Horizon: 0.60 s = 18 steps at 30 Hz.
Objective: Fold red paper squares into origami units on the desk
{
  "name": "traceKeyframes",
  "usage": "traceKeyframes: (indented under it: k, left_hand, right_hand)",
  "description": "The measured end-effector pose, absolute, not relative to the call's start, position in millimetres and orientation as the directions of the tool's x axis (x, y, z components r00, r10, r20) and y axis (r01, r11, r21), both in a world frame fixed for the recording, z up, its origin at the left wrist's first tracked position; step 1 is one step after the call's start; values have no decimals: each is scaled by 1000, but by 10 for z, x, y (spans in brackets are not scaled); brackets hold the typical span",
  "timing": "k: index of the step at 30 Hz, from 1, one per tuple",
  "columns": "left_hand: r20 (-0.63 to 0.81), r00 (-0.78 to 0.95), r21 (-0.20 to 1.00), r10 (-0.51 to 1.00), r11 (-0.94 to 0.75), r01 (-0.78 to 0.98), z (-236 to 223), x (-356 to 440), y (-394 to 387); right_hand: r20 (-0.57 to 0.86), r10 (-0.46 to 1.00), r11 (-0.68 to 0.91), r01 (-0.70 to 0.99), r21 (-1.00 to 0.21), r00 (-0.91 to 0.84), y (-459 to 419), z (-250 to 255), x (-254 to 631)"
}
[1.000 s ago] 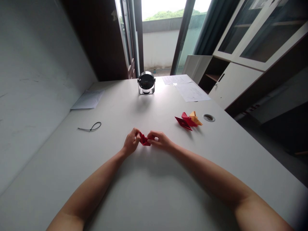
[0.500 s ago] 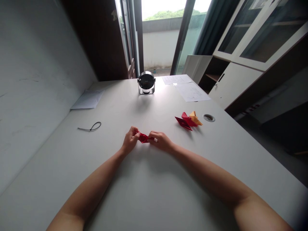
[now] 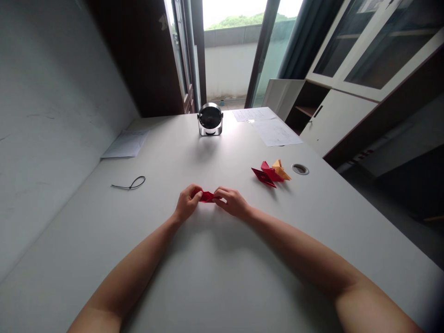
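Between my two hands is a small red folded paper boat [image 3: 207,197], low over the white table [image 3: 215,268]. My left hand [image 3: 188,201] pinches its left end between thumb and fingers. At the right end, my right hand [image 3: 231,200] grips the paper with thumb and fingertips. Both ends of the paper are partly hidden by my fingers. To the right of my hands sits a group of folded paper pieces: a dark red boat [image 3: 263,177], a brighter red one [image 3: 271,171] and an orange one [image 3: 281,170], close against each other.
A round black and silver device [image 3: 210,119] stands near the far edge. Printed sheets [image 3: 275,132] lie at the back right, near a cable hole [image 3: 300,169]. On the left are a looped black cable tie [image 3: 133,183] and a paper packet [image 3: 125,144] by the wall.
The red paper between my hands has tilted, and its lower point shows less. My right hand's fingers have shifted slightly, with the thumb now more apparent. The other things have stayed put.
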<state>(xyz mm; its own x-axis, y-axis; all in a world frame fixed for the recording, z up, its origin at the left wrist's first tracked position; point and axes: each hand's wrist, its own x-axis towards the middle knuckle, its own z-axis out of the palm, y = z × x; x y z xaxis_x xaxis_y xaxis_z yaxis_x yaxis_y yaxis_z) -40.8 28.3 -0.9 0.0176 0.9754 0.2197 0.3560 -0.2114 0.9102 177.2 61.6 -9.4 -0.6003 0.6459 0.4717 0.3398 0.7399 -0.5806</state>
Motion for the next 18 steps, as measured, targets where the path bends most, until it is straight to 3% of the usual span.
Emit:
traceKeyframes:
  k: [9, 18]
  left_hand:
    - [150, -63, 988, 987, -147, 47, -70, -429, 362]
    - [144, 96, 989, 985, -142, -31, -30, -433, 315]
  right_hand:
    - [550, 647, 755, 347, -556, -528, 593, -41, 1769]
    - [498, 762, 642, 380, -667, -413, 633, -119, 1776]
